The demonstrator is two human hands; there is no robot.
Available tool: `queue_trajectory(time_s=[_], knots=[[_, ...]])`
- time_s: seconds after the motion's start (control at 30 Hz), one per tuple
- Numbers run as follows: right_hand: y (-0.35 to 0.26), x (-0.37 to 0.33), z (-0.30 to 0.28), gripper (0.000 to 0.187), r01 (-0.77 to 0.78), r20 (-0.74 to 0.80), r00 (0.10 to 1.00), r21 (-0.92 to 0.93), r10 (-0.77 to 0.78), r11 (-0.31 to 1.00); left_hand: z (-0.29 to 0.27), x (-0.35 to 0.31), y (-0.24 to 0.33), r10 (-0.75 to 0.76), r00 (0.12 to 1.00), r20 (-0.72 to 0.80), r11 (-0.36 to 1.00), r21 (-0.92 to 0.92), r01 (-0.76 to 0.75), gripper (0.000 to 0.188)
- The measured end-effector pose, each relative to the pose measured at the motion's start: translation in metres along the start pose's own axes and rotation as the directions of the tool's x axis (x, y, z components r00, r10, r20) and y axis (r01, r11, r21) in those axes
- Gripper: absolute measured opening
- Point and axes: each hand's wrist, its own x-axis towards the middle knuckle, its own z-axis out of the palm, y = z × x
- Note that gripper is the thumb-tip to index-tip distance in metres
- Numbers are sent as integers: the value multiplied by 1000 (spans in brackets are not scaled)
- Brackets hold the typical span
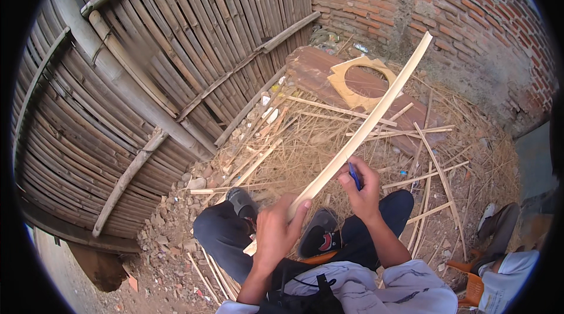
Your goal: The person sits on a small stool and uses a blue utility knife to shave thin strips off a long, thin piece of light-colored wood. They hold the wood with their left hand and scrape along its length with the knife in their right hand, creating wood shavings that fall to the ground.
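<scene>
A long, pale split bamboo strip (378,115) slants from my lap up toward the brick wall. My left hand (276,229) is closed around its lower part, thumb along the edge. Just right of the strip, my right hand (365,195) pinches a slim blue pen-like tool (354,176); its exact kind is hard to make out. The right fingertips are close beside the strip, and I cannot tell whether they touch it. Beneath my hands are my bent knees in dark trousers and my dark shoes (320,233).
Several cut bamboo strips (439,177) and shavings (317,143) litter the ground ahead. A brown board (311,76) lies there with a ring-cut cardboard piece (346,96) on it. A bamboo fence (194,37) stands left, a brick wall (464,14) behind. Another person (499,231) sits at right near an orange chair (472,290).
</scene>
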Motion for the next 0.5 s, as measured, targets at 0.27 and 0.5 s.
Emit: queue_trajectory(time_s=[0.27, 0.5], knots=[[-2, -14, -4, 27, 346, 177, 938, -440, -298, 829, 17, 1, 6, -32, 998, -60, 994, -105, 26, 24], [-1, -13, 3, 26, 408, 176, 913, -440, -368, 800, 23, 2, 11, -30, 990, -138, 992, -125, 12, 22]])
